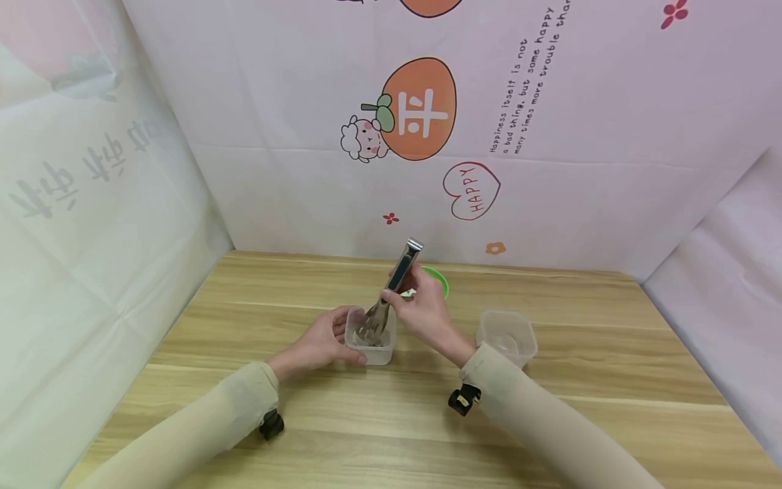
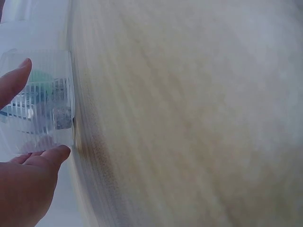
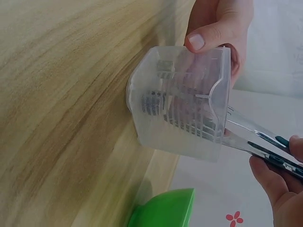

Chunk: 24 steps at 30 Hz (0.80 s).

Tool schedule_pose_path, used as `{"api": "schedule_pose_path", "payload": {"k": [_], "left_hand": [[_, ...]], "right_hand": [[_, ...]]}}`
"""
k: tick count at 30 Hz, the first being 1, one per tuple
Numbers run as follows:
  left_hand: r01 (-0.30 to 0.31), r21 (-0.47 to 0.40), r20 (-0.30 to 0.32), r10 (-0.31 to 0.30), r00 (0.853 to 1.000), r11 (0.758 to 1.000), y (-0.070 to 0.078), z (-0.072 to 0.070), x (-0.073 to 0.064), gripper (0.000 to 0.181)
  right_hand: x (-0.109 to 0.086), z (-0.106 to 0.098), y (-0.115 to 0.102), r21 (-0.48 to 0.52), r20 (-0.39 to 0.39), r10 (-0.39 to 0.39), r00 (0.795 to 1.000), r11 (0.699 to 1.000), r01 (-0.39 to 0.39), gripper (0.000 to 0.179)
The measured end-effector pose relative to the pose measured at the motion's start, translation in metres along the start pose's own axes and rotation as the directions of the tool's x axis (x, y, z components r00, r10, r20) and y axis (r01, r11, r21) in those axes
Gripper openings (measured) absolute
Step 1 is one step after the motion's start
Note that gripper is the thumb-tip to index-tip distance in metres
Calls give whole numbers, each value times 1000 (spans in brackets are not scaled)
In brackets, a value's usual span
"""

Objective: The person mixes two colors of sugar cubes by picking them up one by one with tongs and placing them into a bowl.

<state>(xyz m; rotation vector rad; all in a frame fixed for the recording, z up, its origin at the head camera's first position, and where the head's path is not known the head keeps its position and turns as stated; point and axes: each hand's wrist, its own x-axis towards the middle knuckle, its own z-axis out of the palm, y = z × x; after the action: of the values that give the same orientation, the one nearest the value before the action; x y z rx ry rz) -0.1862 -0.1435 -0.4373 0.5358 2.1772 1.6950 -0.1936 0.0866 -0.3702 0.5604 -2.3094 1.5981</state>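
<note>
My left hand [image 1: 319, 345] holds a clear plastic container [image 1: 380, 356] that stands on the wooden table. Its thumb is at the near side and its fingers are at the far side. From the right, my right hand [image 1: 425, 311] grips metal tongs [image 1: 400, 270] with dark green handle inlays. The slotted heads of the tongs point down inside the container. Through the container wall in the left wrist view, small grey lumps [image 2: 61, 117] show near the bottom; their kind cannot be made out. The right wrist view shows the tongs' arms [image 3: 241, 142] slightly apart.
Behind my right hand is a green bowl [image 1: 442, 280], partly hidden. A second clear plastic container [image 1: 508, 334] stands to the right, near my right forearm. The wooden table [image 1: 366, 428] ends at a printed white cloth [image 1: 293, 197] at the back.
</note>
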Motion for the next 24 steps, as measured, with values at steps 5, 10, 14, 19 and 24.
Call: {"api": "schedule_pose_path", "payload": {"k": [5,10,14,19,24], "left_hand": [[-1,7,1,1,1000,1000,1,0,0,96],[3,1,5,-3,1000,1000,0,-1,0,95],[4,-3,6,-4,1000,1000,1,-1,0,95],[8,9,-2,-8,1000,1000,2,-1,0,95],[9,13,-3,-9,1000,1000,2,-1,-1,96]], "right_hand": [[-1,3,2,-12,36,-6,999,1000,7,27],[-2,7,4,-31,36,-14,999,999,15,25],[-3,10,4,-25,14,-7,1000,1000,7,24],[-3,13,6,-1,-2,2,1000,1000,-2,25],[-4,13,7,2,-13,20,1000,1000,-20,26]]}}
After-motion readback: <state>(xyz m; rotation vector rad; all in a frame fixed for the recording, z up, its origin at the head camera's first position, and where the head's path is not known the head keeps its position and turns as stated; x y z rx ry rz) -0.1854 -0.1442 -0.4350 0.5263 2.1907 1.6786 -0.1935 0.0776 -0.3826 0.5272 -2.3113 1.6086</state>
